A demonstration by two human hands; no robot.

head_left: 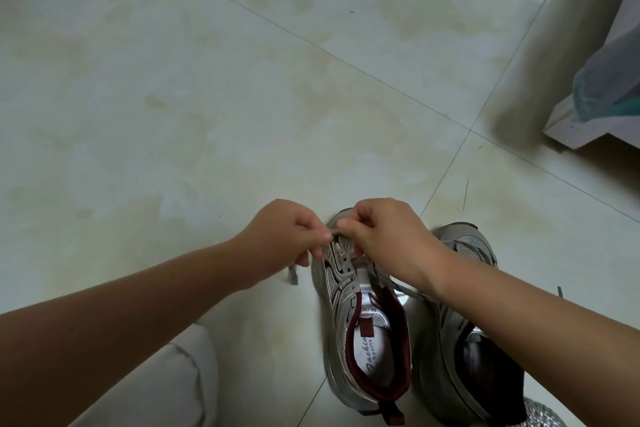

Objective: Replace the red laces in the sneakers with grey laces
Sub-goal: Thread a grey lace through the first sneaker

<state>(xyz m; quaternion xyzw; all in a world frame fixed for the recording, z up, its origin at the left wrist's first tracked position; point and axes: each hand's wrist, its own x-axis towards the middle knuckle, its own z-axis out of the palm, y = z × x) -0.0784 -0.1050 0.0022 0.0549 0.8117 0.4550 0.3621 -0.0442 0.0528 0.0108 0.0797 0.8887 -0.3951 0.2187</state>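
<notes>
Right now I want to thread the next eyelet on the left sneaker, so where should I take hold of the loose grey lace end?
Probably pinch the grey lace end just above its stiff tip, coming from the sneaker's outer left side. It dangles free below the left hand, so that side is unobstructed; the right hand covers the other.

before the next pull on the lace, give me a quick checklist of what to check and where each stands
1. Left hand pinches the grey lace: ok.
2. Right hand pinches the same lace near the toe: ok.
3. Left sneaker upright on the floor: ok.
4. Free lace end hangs below the left hand, untangled: ok.
5. Lace ends even in length: cannot tell, right side hidden by the arm.
6. Red laces gone from this shoe: ok, none visible.
</notes>
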